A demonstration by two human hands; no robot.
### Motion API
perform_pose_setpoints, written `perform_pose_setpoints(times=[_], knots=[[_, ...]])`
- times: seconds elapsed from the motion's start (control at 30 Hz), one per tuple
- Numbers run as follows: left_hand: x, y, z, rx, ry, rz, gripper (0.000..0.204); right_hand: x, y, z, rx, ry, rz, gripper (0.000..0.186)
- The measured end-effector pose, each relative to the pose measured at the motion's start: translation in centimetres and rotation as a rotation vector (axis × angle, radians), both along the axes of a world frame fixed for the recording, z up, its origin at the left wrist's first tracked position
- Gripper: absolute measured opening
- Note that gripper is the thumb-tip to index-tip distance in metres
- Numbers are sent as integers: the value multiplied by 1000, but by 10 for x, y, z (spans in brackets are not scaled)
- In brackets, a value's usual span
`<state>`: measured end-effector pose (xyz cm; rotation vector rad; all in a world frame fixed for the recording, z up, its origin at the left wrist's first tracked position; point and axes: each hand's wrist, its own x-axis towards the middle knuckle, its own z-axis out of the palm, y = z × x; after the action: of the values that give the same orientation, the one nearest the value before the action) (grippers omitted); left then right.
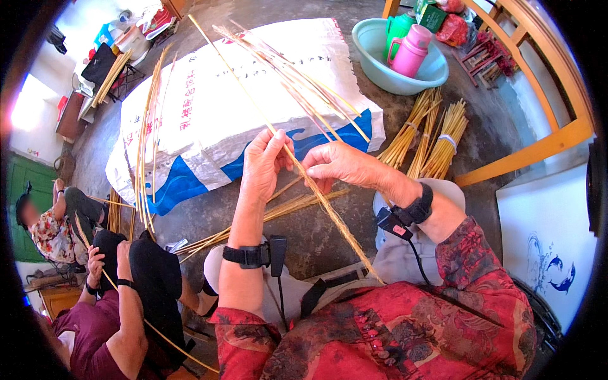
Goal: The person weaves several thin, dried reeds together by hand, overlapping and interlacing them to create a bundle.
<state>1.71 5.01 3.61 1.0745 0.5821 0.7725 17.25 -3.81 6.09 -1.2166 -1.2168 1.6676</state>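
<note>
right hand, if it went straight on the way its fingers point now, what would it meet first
The right hand would meet the long straw stalk first, which it already seems to touch. Beyond that, the left hand looks next in line, though depth is unclear here.

Left hand (265,161) up at the centre of the frame, fingers curled, thumb pointing up, its forearm (247,218) nearly vertical below! And here's the right hand (332,161), just beside it, fingers bent in a pinch, forearm (446,218) slanting down toward the frame's right.
</note>
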Motion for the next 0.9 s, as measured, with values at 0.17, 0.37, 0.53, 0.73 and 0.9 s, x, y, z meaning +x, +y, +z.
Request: perform_pose_setpoints(times=[0.17,0.37,0.53,0.73,0.9], knots=[[2,0,0,2,5,-4,20,1,0,0,6,-14,14,15],[3,-2,-1,-32,-28,-29,20,1,1,-11,59,-69,12,14],[0,-2,0,-61,-42,-19,19,0,-1,-6,23,-70,-4,15],[0,1,-1,-62,-95,44,19,4,-4,2,-4,-153,-27,15],[-2,4,-5,-54,-100,52,19,7,-7,-2,70,-147,-39,15]])
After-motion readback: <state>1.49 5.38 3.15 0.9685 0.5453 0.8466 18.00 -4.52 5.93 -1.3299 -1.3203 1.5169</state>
